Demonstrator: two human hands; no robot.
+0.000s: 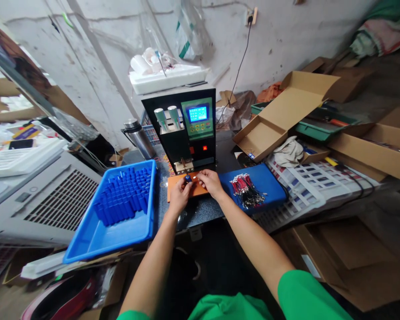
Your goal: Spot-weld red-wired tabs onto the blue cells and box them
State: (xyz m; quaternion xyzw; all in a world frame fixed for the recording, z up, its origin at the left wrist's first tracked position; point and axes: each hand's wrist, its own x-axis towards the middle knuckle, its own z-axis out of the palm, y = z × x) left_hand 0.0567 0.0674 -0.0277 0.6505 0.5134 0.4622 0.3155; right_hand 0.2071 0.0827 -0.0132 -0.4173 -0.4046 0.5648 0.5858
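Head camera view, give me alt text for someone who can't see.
A person's left hand holds a blue cylinder and the right hand a small pale piece over an orange board, before a black machine with a lit screen. On the left, a tray holds blue cylinders; on the right, red and black wires lie on a pad.

The person wears a bright green top (231,307) whose short sleeves (308,295) leave the forearms (253,239) uncovered. Its fabric creases at the front; both hands (210,183) are bare.

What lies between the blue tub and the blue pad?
In the head view: an orange board on the speckled tabletop, left hand and right hand over it.
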